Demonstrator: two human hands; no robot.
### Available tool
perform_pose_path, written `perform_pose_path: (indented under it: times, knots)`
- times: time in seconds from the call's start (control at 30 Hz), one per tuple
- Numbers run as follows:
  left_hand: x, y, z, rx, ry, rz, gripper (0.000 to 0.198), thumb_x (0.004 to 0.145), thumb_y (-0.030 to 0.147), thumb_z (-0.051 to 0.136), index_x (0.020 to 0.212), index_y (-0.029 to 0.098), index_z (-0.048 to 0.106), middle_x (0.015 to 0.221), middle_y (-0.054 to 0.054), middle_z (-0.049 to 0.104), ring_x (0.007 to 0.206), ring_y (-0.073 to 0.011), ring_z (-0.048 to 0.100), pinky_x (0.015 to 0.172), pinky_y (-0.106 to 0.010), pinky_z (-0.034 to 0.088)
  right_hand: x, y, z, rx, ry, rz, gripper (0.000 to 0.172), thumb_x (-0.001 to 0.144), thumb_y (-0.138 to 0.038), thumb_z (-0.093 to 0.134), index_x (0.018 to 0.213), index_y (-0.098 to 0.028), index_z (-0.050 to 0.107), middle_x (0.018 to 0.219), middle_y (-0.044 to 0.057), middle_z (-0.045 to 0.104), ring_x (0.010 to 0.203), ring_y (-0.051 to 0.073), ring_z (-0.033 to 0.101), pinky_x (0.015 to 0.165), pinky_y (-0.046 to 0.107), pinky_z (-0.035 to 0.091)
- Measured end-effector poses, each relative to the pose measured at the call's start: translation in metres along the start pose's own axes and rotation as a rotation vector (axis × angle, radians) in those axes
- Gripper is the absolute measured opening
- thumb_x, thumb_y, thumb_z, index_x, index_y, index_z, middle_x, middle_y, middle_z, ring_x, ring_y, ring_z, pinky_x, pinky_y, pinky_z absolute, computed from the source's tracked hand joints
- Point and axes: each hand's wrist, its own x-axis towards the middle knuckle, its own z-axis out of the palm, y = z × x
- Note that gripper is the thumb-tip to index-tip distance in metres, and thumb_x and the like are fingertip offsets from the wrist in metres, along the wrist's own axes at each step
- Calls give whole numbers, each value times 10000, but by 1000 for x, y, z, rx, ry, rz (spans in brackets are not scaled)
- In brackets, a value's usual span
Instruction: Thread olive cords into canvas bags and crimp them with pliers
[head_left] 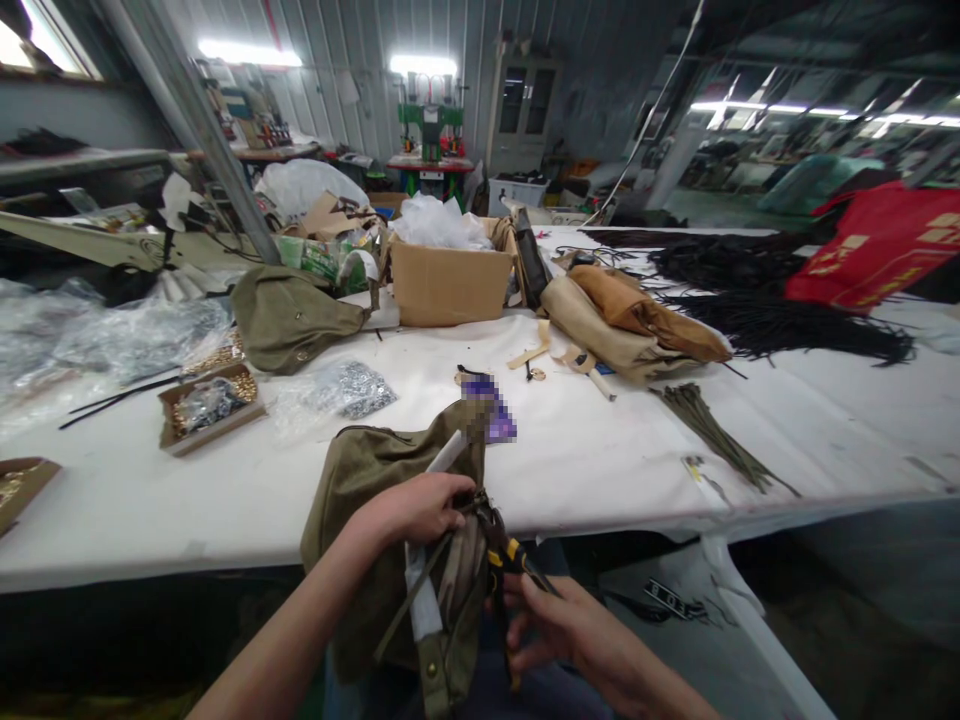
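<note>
An olive canvas bag [367, 500] lies over the front edge of the table and hangs down into my lap. My left hand [427, 505] is closed on a gathered part of the bag near its strap. In my right hand [551, 615] is a pair of pliers [517, 565] with black and yellow handles. Their jaws meet the bag beside my left fingertips; the exact point they grip is hidden. A white-wrapped strip [424, 600] runs along the bag, with a strap end and a brass snap below it.
On the white table [600, 460] stand a cardboard box [450, 285] and a small tray of metal fittings [210, 405]. Another olive bag [292, 320], rolled tan cloth [600, 330], olive cords [720, 435], black cords [787, 325] and a red bag [877, 245] lie around.
</note>
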Motion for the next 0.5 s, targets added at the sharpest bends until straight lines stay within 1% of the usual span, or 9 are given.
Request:
perform_pose_path:
  times: [0.1,0.17,0.23,0.33,0.4,0.43,0.5]
  knots:
    - [-1,-2,-6,-27,-42,35,556,875,264,688,1427,208,705,1151,-78,766,927,-234,666,816,-334,481,5,0,1,101,9,-2,574,1019,-660,718,1284,-157,797,1313,154,703,932,178,681,868,344,667]
    - [-1,-4,-8,-45,-59,42,589,849,261,702,1435,198,707,1164,-81,761,921,-232,657,827,-334,484,9,1,0,74,19,-31,583,1010,-669,728,1281,-157,793,1315,151,705,930,179,685,868,345,669]
    - [-1,-7,-9,-53,-66,27,603,823,274,720,1421,195,715,1083,-66,742,878,-227,636,781,-332,470,14,2,-2,-22,54,-71,598,996,-689,735,1238,-145,792,1269,149,720,932,198,696,858,367,674]
    - [1,-12,-10,-71,-75,42,573,805,323,749,1364,197,731,943,-28,668,825,-216,599,701,-323,429,19,5,-9,-206,116,-115,641,992,-736,704,1109,-110,776,1054,141,761,902,248,734,859,429,675]
    - [1,-15,-11,-96,-94,61,559,793,367,778,1325,200,737,893,-9,622,790,-207,577,663,-318,407,21,5,-12,-293,128,-125,663,994,-755,683,1078,-102,761,942,126,763,860,264,750,854,447,673]
    - [1,-17,-11,-106,-103,67,565,781,383,795,1310,196,733,888,-6,614,783,-204,571,655,-316,402,20,4,-12,-311,127,-119,668,994,-758,679,1095,-102,757,932,123,764,856,268,755,847,448,675]
    - [1,-20,-12,-119,-116,68,555,754,392,818,1261,188,723,899,-8,616,787,-203,568,656,-312,403,17,-2,-11,-296,116,-85,675,994,-759,676,1167,-111,752,1010,133,769,894,283,766,820,439,685]
